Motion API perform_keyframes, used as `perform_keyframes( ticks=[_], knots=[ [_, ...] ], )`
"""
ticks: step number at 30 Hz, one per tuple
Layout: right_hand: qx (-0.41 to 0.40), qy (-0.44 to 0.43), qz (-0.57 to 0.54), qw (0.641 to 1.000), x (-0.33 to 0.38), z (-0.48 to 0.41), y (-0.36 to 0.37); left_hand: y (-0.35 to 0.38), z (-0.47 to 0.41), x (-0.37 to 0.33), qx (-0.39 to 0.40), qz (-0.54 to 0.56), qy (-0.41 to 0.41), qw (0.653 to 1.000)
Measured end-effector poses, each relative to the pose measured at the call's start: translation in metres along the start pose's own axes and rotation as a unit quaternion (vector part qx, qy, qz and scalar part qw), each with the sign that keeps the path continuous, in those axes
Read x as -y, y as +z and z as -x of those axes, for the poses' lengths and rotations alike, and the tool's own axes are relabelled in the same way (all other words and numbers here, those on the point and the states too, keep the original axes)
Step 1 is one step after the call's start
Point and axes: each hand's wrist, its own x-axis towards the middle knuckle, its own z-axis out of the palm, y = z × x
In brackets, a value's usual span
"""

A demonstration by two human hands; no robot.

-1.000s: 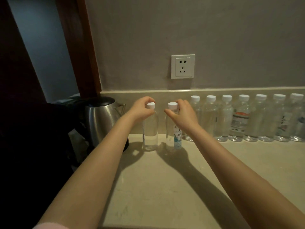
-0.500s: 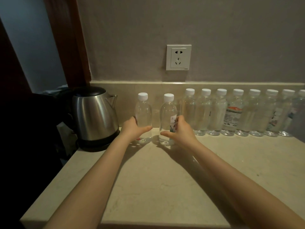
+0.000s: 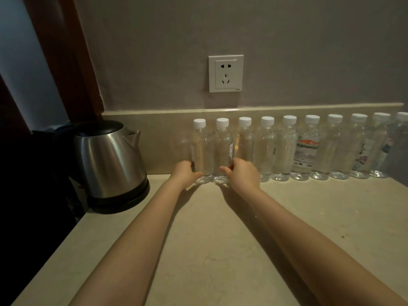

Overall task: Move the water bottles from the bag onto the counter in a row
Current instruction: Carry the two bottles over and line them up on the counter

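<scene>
Pale beige stone forms the tabletop [image 3: 220,250], which runs back to a low backsplash [image 3: 159,138] of the same stone under a grey wall [image 3: 287,51]. A white wall socket [image 3: 225,73] sits on that wall above the left end of the row. Dark red-brown door frame [image 3: 66,51] rises at the far left.

A row of water bottles [image 3: 284,149] stands upright along the backsplash, clear with white caps, side by side and touching or nearly touching, and it runs out of view at the right edge. One of them, towards the right, carries a white label with a red top, and the last ones on the right have pale printed labels.

Both bare forearms reach in from the near edge towards the left end of the row. The left hand [image 3: 185,173] grips the leftmost bottle [image 3: 202,149] low on its body, fingers curled round its left side and thumb across the near side. The right hand [image 3: 242,175] grips the second bottle [image 3: 221,149] low down as well, fingers wrapped round its right side and thumb on the front. Both bottles stand on the tabletop, touching each other and in line with the rest.

A steel kettle [image 3: 110,164] with a black lid and base stands left of the row, near the tabletop's left edge and apart from the leftmost bottle.
</scene>
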Motion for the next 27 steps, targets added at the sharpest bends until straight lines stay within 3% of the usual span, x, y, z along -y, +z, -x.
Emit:
perform_keyframes(
  ticks=[8, 12, 15, 20, 27],
  knots=[
    [0.037, 0.016, 0.003, 0.999, 0.005, 0.006, -0.004, 0.001, 0.009, -0.003, -0.003, -0.031, -0.002, 1.0],
    [0.068, 0.021, -0.038, 0.997, 0.006, 0.011, -0.012, 0.0, 0.024, -0.007, -0.106, 0.011, -0.019, 0.994],
    [0.062, 0.009, -0.085, 0.994, 0.008, 0.017, -0.027, -0.005, 0.036, -0.02, -0.158, 0.078, 0.037, 0.984],
    [0.003, 0.006, -0.122, 0.993, -0.009, 0.041, -0.059, 0.004, 0.056, -0.049, -0.124, 0.21, 0.151, 0.958],
    [-0.071, 0.049, -0.138, 0.987, -0.066, 0.081, -0.115, 0.038, 0.09, -0.102, -0.062, 0.241, 0.235, 0.939]
  ],
)
